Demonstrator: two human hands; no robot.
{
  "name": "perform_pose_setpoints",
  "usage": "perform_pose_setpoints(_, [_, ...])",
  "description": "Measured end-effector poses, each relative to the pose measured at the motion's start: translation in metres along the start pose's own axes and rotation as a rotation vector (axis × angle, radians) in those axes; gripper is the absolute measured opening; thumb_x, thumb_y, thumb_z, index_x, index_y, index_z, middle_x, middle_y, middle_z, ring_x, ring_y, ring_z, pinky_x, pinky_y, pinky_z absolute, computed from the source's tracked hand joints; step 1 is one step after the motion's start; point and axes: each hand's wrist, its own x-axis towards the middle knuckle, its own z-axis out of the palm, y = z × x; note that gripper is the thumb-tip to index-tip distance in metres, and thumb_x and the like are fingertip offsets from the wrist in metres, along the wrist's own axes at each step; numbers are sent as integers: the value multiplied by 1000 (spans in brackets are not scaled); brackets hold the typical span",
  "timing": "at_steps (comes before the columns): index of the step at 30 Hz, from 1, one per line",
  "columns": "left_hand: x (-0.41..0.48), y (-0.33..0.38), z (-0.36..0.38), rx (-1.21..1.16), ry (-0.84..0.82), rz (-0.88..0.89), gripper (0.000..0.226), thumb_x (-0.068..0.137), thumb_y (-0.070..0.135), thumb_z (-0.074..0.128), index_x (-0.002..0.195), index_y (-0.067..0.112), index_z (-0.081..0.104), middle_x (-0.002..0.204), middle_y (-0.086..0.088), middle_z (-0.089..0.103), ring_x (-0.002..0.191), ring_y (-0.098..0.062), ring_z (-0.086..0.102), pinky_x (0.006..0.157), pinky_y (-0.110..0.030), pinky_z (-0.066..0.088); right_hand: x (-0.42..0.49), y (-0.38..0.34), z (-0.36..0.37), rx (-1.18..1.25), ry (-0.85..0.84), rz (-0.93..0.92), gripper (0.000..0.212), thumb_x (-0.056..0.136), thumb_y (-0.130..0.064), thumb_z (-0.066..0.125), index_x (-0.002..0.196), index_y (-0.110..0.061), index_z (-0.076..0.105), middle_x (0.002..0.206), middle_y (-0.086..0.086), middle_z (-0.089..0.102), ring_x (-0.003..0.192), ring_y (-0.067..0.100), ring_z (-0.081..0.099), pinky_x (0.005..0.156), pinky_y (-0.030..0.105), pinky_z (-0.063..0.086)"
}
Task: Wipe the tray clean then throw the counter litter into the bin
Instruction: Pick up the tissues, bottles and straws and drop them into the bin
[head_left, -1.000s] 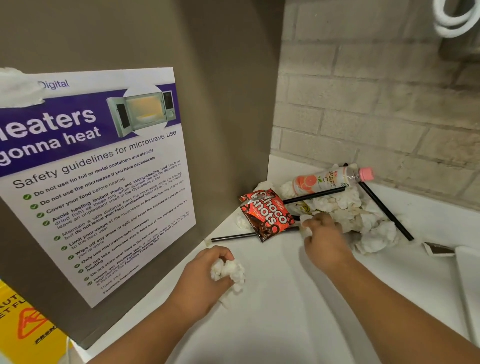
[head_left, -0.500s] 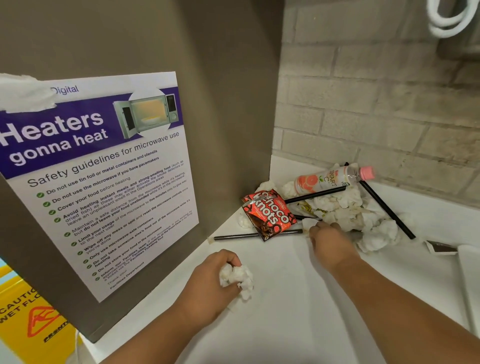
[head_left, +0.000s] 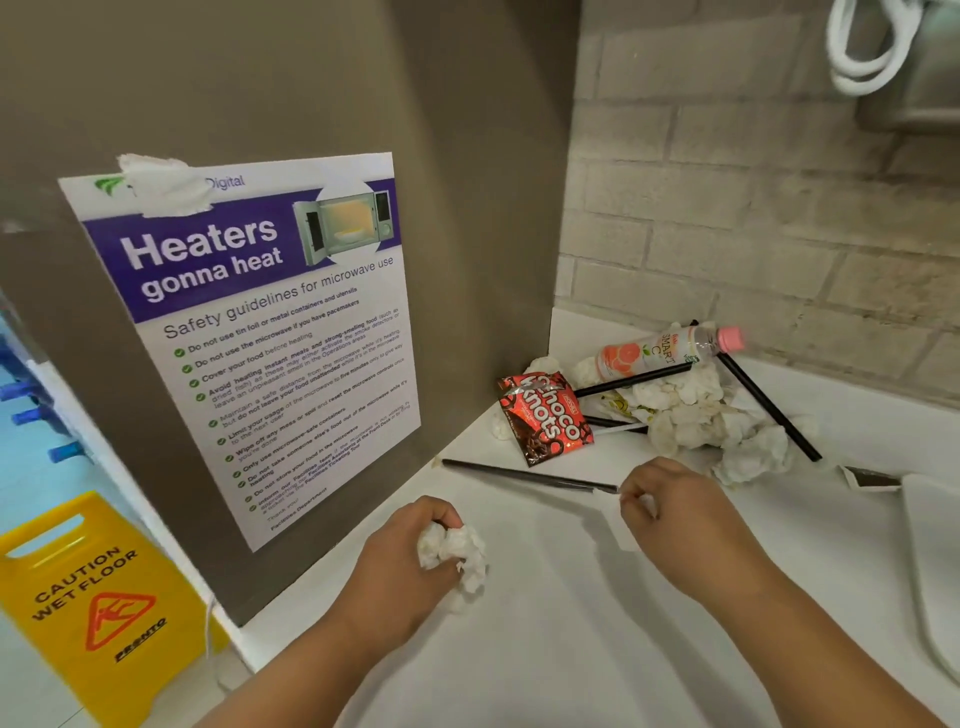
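Observation:
My left hand (head_left: 395, 571) is closed around a crumpled white tissue (head_left: 454, 551) just above the white counter (head_left: 545, 649). Further in, my right hand (head_left: 675, 504) pinches the near end of a black straw (head_left: 519, 474) that lies across the counter. Litter is heaped in the corner behind it: a red choco knots packet (head_left: 545, 418), a pink-capped drink bottle (head_left: 654, 351) on its side, a pile of wadded tissues (head_left: 691, 415) and more black straws (head_left: 763, 400). The rim of a white tray (head_left: 935, 545) shows at the right edge.
A grey panel with a microwave safety poster (head_left: 260, 338) walls off the left side. A brick wall (head_left: 753, 234) backs the counter. A yellow wet-floor sign (head_left: 93, 608) stands on the floor at lower left. A small torn wrapper (head_left: 870, 477) lies near the tray.
My right hand has drawn back from the litter pile toward me, pulling the near end of the black straw with it. My left hand keeps its tissue.

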Motion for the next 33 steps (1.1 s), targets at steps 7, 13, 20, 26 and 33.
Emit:
perform_pose_setpoints(7, [-32, -1, -33, -54, 27, -28, 19, 79, -7, 57, 90, 9, 60, 75, 0, 62, 63, 8, 58, 43, -10, 42, -29, -55, -4, 141, -56, -92, 15, 88, -16, 56, 79, -24, 64, 91, -11, 59, 77, 4, 56, 67, 16, 43])
perform_pose_setpoints(13, [-63, -16, -68, -74, 31, -28, 17, 80, -5, 58, 88, 10, 60, 70, 8, 64, 63, 7, 60, 43, -9, 42, -51, -99, 15, 97, -101, -47, 15, 91, -19, 52, 84, -23, 65, 95, -10, 58, 82, 6, 57, 71, 23, 48])
perform_pose_setpoints(20, [-116, -84, -135, -18, 35, 3, 33, 75, 12, 70, 89, 38, 57, 86, 12, 63, 79, -8, 60, 65, -23, 49, -96, -182, 56, 301, -276, -66, 16, 89, -22, 56, 78, -28, 65, 95, -16, 61, 90, 2, 58, 80, 22, 48])
perform_pose_setpoints(26, [-158, -159, -188, 31, 93, -97, 30, 75, 8, 71, 88, 31, 58, 85, 10, 64, 76, 4, 57, 61, -11, 44, -129, -240, 123, 290, -439, -142, 19, 89, -21, 55, 73, -31, 59, 92, -13, 59, 85, 4, 57, 76, 18, 46])
perform_pose_setpoints(33, [-185, -259, -181, 44, 99, -403, 28, 74, 10, 68, 86, 33, 57, 84, 6, 63, 72, -5, 56, 54, -15, 44, -167, -246, 256, 165, -785, -190, 16, 89, -22, 49, 79, -31, 59, 95, -15, 51, 90, 8, 53, 80, 23, 45])
